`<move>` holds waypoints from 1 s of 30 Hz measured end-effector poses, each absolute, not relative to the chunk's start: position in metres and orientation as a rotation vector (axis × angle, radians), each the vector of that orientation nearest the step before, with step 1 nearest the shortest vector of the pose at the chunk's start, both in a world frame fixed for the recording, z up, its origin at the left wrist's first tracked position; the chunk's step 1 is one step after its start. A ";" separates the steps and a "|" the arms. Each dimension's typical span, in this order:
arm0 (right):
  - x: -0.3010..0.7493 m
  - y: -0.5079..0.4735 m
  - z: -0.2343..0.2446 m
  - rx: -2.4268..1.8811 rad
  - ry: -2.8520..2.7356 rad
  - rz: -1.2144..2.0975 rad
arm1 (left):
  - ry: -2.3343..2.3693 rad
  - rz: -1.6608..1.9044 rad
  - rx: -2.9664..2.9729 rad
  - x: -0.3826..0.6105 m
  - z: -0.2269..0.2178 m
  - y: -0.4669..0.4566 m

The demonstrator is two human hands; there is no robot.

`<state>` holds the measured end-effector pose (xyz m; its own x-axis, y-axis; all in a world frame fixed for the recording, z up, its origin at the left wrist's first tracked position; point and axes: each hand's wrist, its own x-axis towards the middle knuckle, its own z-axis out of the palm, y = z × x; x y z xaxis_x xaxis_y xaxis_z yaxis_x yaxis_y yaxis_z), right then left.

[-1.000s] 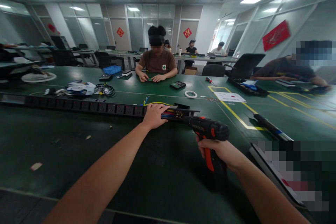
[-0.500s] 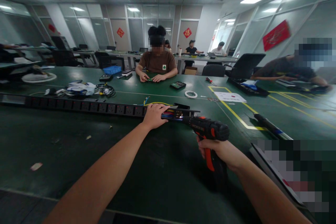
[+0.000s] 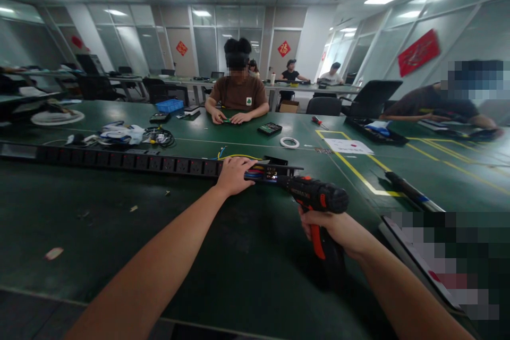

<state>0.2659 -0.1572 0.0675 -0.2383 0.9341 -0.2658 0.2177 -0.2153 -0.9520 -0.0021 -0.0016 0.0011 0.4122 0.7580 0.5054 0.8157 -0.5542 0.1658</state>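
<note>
A long black power strip [image 3: 159, 163] with a row of sockets lies across the green table. My left hand [image 3: 233, 176] is wrapped over it near its right end, thumb in front and fingers on top. Just right of that hand the strip's end stands open, with coloured wires [image 3: 254, 172] inside. My right hand [image 3: 324, 221] grips a black and orange cordless drill [image 3: 319, 195] by its handle. The drill's nose points left into the open end, close to a small lit part; the tip's exact contact cannot be made out.
Beyond the strip lie a bundle of cables [image 3: 159, 137], a white tape roll [image 3: 289, 142], a circuit board [image 3: 270, 128] and a screwdriver [image 3: 319, 122]. A pen-like black tool [image 3: 410, 191] lies at right. Across the table a person [image 3: 238, 90] handles a small green board.
Both hands, the drill and the strip hold nearly the same positions. Only a slight shift of the camera view shows.
</note>
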 end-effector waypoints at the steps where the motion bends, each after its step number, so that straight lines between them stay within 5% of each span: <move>1: 0.266 -0.157 0.067 -1.402 -1.430 1.505 | -1.429 -0.825 -2.552 -0.002 0.001 -0.001; 30: 0.265 -0.157 0.063 -1.401 -1.401 1.507 | -1.421 -0.837 -2.541 -0.001 0.003 -0.002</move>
<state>0.2654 -0.1568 0.0629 -0.2261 0.9360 -0.2697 0.2007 -0.2261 -0.9532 -0.0013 -0.0024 0.0030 0.4094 0.7536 0.5143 0.8153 -0.5551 0.1644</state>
